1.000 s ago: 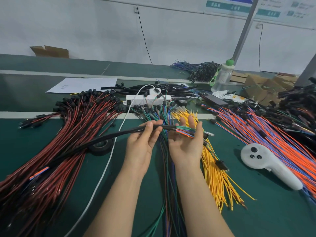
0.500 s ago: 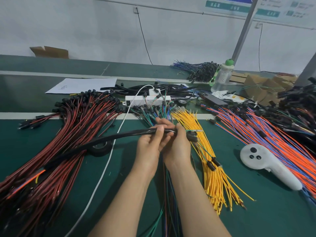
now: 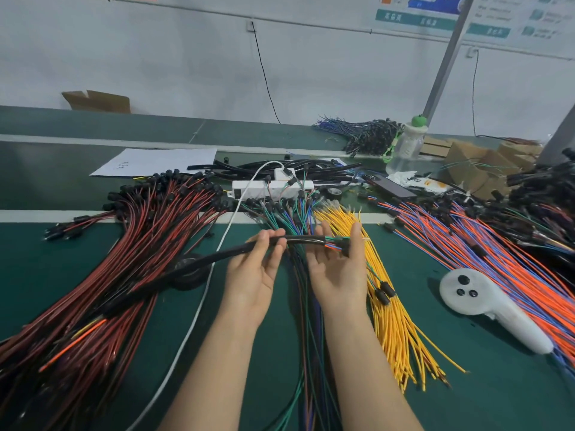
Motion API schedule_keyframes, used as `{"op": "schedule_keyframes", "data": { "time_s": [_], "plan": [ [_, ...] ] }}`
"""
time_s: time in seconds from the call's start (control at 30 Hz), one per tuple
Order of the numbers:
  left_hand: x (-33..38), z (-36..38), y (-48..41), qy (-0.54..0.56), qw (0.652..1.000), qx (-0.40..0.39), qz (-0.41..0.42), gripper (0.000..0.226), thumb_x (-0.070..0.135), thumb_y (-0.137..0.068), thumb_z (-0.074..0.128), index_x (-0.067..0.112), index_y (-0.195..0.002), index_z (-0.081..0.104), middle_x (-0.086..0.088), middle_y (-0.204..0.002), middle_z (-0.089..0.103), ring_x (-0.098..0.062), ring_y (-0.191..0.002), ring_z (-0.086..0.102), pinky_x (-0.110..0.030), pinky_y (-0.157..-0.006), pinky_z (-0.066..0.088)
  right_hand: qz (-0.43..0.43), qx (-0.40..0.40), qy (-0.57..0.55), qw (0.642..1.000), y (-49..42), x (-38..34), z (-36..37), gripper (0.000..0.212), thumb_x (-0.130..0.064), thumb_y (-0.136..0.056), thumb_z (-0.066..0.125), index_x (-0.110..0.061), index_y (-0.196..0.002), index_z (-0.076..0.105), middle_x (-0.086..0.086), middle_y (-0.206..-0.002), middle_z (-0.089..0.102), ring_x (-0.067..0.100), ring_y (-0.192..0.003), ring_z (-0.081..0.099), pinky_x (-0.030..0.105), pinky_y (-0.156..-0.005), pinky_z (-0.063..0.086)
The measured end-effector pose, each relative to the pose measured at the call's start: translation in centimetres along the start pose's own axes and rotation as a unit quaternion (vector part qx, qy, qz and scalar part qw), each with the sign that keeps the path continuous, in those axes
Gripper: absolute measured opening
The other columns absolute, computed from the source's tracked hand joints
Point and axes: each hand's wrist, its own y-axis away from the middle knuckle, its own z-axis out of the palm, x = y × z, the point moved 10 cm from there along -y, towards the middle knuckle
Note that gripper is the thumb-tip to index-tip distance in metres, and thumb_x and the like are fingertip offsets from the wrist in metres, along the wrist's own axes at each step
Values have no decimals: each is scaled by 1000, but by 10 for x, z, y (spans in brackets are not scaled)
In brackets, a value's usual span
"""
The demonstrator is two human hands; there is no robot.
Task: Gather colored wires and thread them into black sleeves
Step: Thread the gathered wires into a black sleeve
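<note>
Two hands mid-frame: left hand (image 3: 252, 275) pinches black sleeve (image 3: 217, 256), right hand (image 3: 339, 275) pinches coloured wires (image 3: 335, 243) leaving it. Light, floppy, likely slick; grip beside the sleeve mouth.

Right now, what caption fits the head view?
Left hand pinches a long black sleeve; right hand holds colored wires emerging.

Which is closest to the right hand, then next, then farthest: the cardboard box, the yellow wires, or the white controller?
1. Yellow wires: just beside the right hand, on its right.
2. White controller: farther off to the right.
3. Cardboard box: far back on the left.
</note>
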Motion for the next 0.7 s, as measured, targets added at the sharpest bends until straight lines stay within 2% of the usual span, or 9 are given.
{"op": "schedule_keyframes", "data": {
  "time_s": [0.1, 0.17, 0.23, 0.37, 0.47, 0.53, 0.6, 0.63, 0.7],
  "plan": [
    [-1, -1, -1, -15, 1000, 0, 14, 19, 8, -95, 49, 2, -84, 63, -6, -83, 72, -8, -70, 69, -12, -61, 52, -22, -2, 5, 1000, -2, -10, 0, 33, -35, -95, 54, -9, -116, 56, 7, -89, 69, 16, -83, 65, 29, -87, 51],
    [-4, -1, -2, -38, 999, -2, 23, 18, 8, -95, 49, 3, -85, 63, -5, -84, 73, -8, -70, 69, -12, -61, 53, -24, 0, 6, 1000, -9, -13, -4, 19, -26, -100, 46, -11, -96, 57, 4, -75, 71, 14, -73, 67, 27, -78, 52],
    [-8, 0, -2, -56, 998, -12, 26, 18, 9, -95, 49, 3, -86, 63, -5, -85, 74, -8, -71, 69, -13, -63, 53, -33, 15, 35, 999, -14, -11, -8, 24, -22, -102, 41, -9, -88, 56, 5, -71, 71, 16, -73, 67, 28, -76, 52],
    [-13, 1, -2, -55, 998, -18, 14, 20, 12, -97, 47, 2, -90, 62, -7, -90, 73, -9, -75, 70, -13, -66, 53, -50, -18, 96, 994, -11, -7, 3, 38, -23, -104, 34, 0, -87, 59, 10, -78, 72, 21, -87, 69, 31, -76, 54],
    [-17, 1, 5, -134, 989, -30, -59, 25, 19, -98, 46, 1, -91, 63, -12, -94, 72, -9, -74, 71, -13, -62, 53, -17, -11, 94, 995, -11, -2, 2, 29, -22, -103, 36, 3, -110, 50, 15, -83, 71, 24, -86, 70, 31, -67, 58],
    [-23, 5, 19, -278, 944, -80, -157, 28, 27, -97, 47, 3, -93, 61, -12, -86, 74, -10, -66, 70, -14, -55, 52, -17, -1, 65, 998, -11, -11, 1, 22, -20, -103, 38, -1, -110, 47, 14, -76, 70, 25, -78, 70, 31, -61, 60],
    [-13, 14, 33, -444, 870, -134, -168, 27, 33, -95, 51, 6, -93, 58, -7, -73, 73, -8, -56, 66, -17, -50, 51, -26, 12, 23, 999, -11, -27, -1, 22, -20, -103, 39, 0, -104, 47, 13, -68, 69, 25, -74, 69, 32, -58, 60],
    [1, 25, 33, -525, 830, -149, -110, 25, 34, -94, 54, 9, -92, 60, -1, -70, 73, -6, -56, 65, -19, -53, 52, -30, 20, 7, 999, -10, -36, 0, 22, -20, -103, 39, 0, -100, 48, 12, -64, 67, 25, -72, 69, 33, -58, 60],
    [41, 68, 32, -661, 726, -160, 104, 18, 36, -90, 58, 19, -93, 64, 10, -82, 72, -2, -76, 65, -24, -74, 52, -31, 21, 9, 999, -8, -52, 8, 23, -20, -103, 40, -1, -90, 47, 9, -57, 65, 23, -67, 69, 36, -64, 60]
  ]
}}
